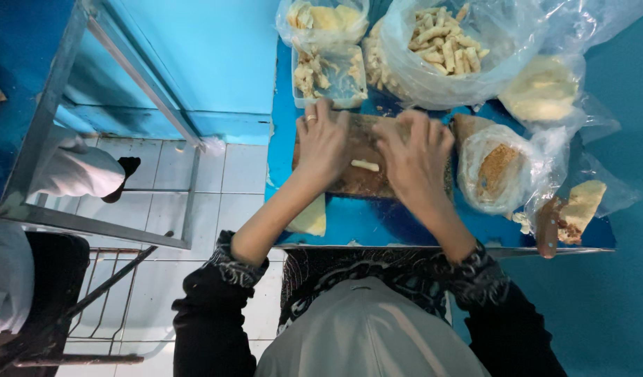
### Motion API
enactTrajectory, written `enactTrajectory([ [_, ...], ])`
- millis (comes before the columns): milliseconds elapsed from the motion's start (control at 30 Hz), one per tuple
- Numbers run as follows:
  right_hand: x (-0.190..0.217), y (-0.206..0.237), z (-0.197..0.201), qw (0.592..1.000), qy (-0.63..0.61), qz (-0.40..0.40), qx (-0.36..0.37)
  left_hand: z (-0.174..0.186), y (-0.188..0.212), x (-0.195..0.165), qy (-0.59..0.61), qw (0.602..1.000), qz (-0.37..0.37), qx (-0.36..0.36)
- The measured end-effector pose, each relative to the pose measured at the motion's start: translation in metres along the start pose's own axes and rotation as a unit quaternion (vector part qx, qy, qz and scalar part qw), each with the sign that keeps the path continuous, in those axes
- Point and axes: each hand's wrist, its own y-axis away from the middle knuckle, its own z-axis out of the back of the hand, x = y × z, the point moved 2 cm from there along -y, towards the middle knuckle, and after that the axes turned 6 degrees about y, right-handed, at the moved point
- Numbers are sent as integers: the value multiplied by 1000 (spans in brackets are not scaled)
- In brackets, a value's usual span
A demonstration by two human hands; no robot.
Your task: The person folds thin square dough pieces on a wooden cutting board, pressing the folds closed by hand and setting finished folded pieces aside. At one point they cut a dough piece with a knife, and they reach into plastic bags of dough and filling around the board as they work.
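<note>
My left hand (323,143) and my right hand (414,155) rest palms down on a brown wooden board (367,180) that lies on a blue table (377,220). A ring shows on a finger of the left hand. Between the hands, on the board, lies a small pale roll of dough (365,165). Whatever is under the palms is hidden. Both hands have their fingers spread flat, pointing away from me.
Behind the board stand a clear tub of pale sticks (328,73) and a big plastic bag of the same sticks (447,42). A bag of brown crumbs (499,171) and bags of pale dough (541,87) lie to the right. Left of the table are a metal frame (91,230) and tiled floor.
</note>
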Motion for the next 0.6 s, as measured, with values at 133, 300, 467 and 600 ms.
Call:
enactTrajectory([
  [133,13,29,16,997,26,72,22,33,14,7,1,1000,28,1],
  [300,11,16,1,996,20,69,55,74,57,3,118,992,47,-13],
  [467,0,6,-7,997,2,63,50,101,99,4,110,984,136,-40],
  [600,7,7,-13,997,12,74,35,104,125,9,132,973,187,-17],
])
